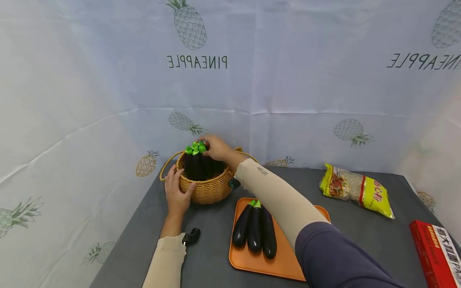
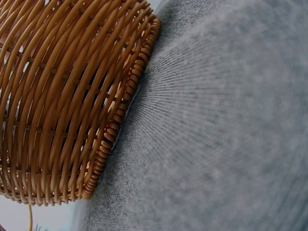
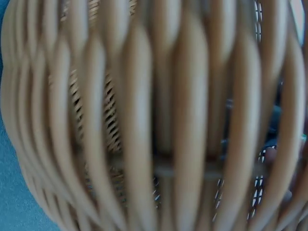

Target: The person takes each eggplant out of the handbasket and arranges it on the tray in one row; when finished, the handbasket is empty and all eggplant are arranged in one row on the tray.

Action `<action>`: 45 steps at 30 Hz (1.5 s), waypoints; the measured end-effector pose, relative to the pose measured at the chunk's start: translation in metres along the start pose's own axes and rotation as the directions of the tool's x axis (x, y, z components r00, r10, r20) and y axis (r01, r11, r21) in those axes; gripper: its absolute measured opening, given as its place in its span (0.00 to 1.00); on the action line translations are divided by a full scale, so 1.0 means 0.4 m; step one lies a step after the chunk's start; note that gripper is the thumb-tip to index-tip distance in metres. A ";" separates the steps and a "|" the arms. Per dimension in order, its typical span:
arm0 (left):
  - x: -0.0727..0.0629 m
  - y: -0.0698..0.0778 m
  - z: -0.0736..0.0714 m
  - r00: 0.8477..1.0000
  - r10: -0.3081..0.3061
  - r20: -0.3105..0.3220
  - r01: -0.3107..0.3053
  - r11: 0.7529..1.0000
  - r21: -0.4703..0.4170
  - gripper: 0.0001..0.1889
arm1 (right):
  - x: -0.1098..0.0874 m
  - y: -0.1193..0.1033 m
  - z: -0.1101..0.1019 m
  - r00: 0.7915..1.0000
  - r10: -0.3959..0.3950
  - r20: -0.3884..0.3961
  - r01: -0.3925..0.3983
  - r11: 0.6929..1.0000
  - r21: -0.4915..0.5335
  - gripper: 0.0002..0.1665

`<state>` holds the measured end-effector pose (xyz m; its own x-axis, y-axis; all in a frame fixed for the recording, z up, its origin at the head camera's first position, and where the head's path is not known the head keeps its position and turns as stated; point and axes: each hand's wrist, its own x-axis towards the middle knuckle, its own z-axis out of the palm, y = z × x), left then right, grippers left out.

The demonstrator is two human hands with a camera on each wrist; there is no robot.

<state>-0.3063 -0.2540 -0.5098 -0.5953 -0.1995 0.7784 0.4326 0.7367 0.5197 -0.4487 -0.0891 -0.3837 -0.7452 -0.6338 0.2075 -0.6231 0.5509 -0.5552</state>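
The right hand [image 1: 218, 149] pinches an eggplant [image 1: 202, 148] by its top, other eggplants [image 1: 195, 168] (bunched in the basket [image 1: 212, 192]) just left of that grip; the left hand [image 1: 177, 196], spread, touches the basket.

Creased pale cloth backdrop [image 1: 295, 88] — pineapple prints [image 1: 190, 27], mirrored "PINEAPPLE" lettering [image 1: 197, 62] — behind dark grey tabletop [image 1: 295, 182].

Head view bright, shadows soft; right wrist view blurred.
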 end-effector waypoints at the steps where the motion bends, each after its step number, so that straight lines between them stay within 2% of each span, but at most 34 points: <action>1: -0.001 0.001 -0.001 1.000 -0.002 0.001 0.002 1.000 0.000 0.41 | -0.002 -0.001 0.001 1.000 0.003 0.007 -0.003 1.000 0.000 0.34; 11: 0.007 0.006 -0.009 1.000 -0.008 0.003 0.008 1.000 -0.001 0.42 | -0.041 -0.011 -0.008 0.998 0.062 0.011 -0.063 0.994 0.090 0.25; 18: 0.006 0.013 -0.005 1.000 -0.018 0.011 0.018 1.000 -0.003 0.41 | -0.057 -0.001 -0.020 0.997 0.071 0.012 -0.072 0.991 0.113 0.26; 25: 0.004 0.002 0.001 1.000 0.009 -0.010 -0.009 1.000 -0.002 0.42 | -0.075 -0.004 -0.049 0.991 0.133 -0.002 -0.131 0.980 0.152 0.27; 29: 0.002 -0.003 0.002 1.000 0.012 -0.012 -0.012 1.000 0.014 0.41 | -0.083 -0.005 -0.059 0.986 0.158 -0.047 -0.147 0.973 0.176 0.26; 37: 0.002 0.002 -0.002 1.000 0.001 0.004 -0.001 1.000 -0.001 0.41 | -0.105 0.015 -0.081 0.980 0.140 -0.140 -0.102 0.962 0.254 0.26; 45: 0.005 0.002 -0.004 1.000 0.001 -0.001 -0.001 1.000 0.009 0.42 | -0.138 0.031 -0.120 0.966 0.161 -0.203 -0.073 0.921 0.383 0.29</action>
<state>-0.3062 -0.2549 -0.5073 -0.5943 -0.1989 0.7792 0.4270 0.7431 0.5153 -0.4267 -0.0214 -0.3632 -0.8683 -0.4133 0.2742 -0.4283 0.3460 -0.8347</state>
